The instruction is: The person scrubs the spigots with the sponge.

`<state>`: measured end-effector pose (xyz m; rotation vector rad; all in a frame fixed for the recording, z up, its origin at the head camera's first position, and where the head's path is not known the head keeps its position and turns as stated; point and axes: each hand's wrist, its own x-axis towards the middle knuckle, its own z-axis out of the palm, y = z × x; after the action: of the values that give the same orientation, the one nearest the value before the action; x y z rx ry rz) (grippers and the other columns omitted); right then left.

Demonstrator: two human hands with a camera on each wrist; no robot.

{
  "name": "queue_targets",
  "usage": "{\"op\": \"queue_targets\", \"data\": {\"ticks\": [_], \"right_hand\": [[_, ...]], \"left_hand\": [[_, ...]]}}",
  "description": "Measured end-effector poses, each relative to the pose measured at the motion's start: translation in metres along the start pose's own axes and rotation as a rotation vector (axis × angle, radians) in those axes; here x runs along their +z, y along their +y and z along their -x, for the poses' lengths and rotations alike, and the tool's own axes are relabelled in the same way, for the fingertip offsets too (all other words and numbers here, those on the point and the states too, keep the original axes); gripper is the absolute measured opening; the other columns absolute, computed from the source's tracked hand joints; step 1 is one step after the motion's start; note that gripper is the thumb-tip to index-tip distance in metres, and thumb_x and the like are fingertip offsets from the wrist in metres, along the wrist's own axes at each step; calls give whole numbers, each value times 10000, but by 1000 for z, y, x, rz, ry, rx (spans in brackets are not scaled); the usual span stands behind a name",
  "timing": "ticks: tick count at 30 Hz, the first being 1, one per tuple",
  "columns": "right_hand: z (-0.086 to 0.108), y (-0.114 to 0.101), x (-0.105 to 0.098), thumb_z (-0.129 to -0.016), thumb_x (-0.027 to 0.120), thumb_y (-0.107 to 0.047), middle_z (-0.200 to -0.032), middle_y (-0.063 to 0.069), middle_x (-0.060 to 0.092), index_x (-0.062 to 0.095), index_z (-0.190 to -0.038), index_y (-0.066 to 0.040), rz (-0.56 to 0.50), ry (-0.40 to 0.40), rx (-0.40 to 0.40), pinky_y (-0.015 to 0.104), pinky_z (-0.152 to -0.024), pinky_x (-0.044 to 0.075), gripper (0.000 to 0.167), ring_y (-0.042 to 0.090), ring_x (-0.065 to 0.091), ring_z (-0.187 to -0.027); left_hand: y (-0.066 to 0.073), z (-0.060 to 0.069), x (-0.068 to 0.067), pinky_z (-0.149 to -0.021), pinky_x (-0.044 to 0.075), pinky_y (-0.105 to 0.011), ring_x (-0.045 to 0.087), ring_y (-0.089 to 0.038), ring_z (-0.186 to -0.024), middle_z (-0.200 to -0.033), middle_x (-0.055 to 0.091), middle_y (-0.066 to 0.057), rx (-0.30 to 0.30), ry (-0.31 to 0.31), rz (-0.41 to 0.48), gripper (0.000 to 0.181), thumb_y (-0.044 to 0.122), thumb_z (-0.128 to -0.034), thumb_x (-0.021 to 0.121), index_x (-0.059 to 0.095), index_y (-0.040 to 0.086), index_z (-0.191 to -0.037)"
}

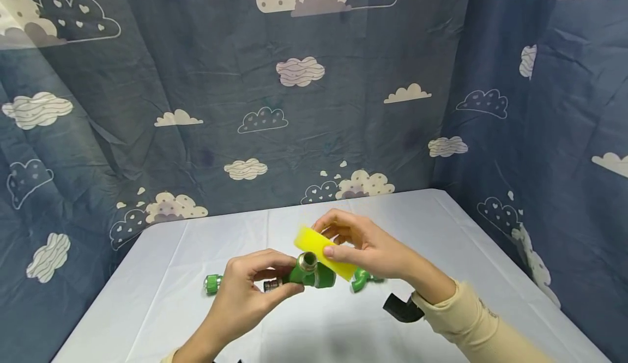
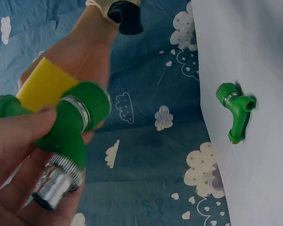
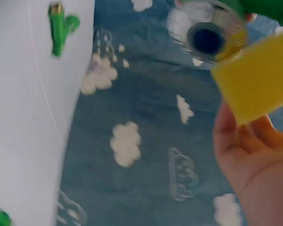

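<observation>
A person's left hand (image 1: 241, 289) grips with thumb and fingers; the right hand (image 1: 369, 244), slightly higher, pinches close beside it.

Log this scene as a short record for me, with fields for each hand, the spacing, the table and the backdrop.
Left hand: grips a green fitting with metal ends
Right hand: pinches a yellow sponge
Spacing: sponge close beside the fitting; contact unclear
Table: white; bears a green bent piece and a green ribbed piece, the latter partly hidden by the left hand
Backdrop: dark blue cloth with printed clouds
</observation>
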<state>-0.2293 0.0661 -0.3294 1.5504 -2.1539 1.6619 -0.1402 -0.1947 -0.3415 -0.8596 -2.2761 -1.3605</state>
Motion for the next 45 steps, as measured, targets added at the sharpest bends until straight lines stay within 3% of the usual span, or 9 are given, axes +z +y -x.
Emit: {"op": "queue_targets", "data": {"ticks": [3,7,11,14,17,25,35,42,45], "right_hand": [[2,7,-5,-1043,612,-88,-1173,158,698,613,-1265,-42,-178,-81,108,276,-765,621,227,191,676,-955],[8,13,-16,-1025,615,-94,-1149,140,695,621,-1239,-26,-227,-109,140,254,-730,592,224,179,644,-918],[23,18,-27,-1008,617,-75,-1196,94,690,639,-1215,-44,-231,-84,142,269,-757,595,211,208,656,-968],[37,22,-33,-999,615,-62,-1200,44,706,650,-1201,-102,-212,-36,162,284,-747,607,209,214,672,-974],[49,25,-37,-1004,598,-49,-1160,29,728,646,-1205,-147,-199,-10,186,290,-704,619,229,200,681,-928],[61,32,-39,-1023,617,-38,-1156,-7,715,639,-1226,-140,-97,73,210,297,-712,604,228,188,683,-957],[61,38,-37,-1023,647,-26,-1173,-3,716,648,-1239,-70,-33,91,204,300,-738,627,221,185,697,-1014],[58,38,-38,-1023,665,-49,-1200,68,702,663,-1227,-68,-10,86,229,292,-788,623,205,184,691,-1038],[57,39,-38,-1023,666,-52,-1200,96,697,663,-1229,-65,-4,85,234,294,-790,622,207,186,689,-1036]], "left_hand": [[-4,-2,1,-763,692,-317,775,-93,-868,-1009,822,-5,24,29,24,243,91,-848,916,823,150,-1065],[-12,-6,0,-791,693,-328,771,-97,-877,-1015,823,-68,-32,30,77,246,65,-848,910,821,96,-1076],[-25,-15,-3,-807,691,-321,783,-118,-889,-1027,818,-122,-204,45,126,287,53,-840,907,812,62,-1112],[-40,-24,-4,-790,670,-281,780,-130,-887,-1058,812,-134,-370,92,138,337,77,-832,917,809,49,-1150],[-58,-32,-4,-781,642,-252,773,-145,-883,-1105,809,-137,-491,145,138,376,101,-842,917,802,37,-1194],[-114,-44,6,-762,649,-263,784,-157,-902,-1025,832,-125,-642,201,73,359,142,-855,919,819,41,-1184],[-163,-48,18,-673,631,-264,773,-134,-813,-979,838,-128,-711,110,-35,350,161,-811,958,835,39,-1115],[-178,-54,17,-568,565,-274,685,-99,-673,-823,817,-66,-753,-76,12,293,148,-820,931,811,14,-1051],[-182,-57,14,-571,546,-265,669,-109,-678,-791,793,-25,-773,-121,21,263,148,-832,914,795,21,-1029]]}}
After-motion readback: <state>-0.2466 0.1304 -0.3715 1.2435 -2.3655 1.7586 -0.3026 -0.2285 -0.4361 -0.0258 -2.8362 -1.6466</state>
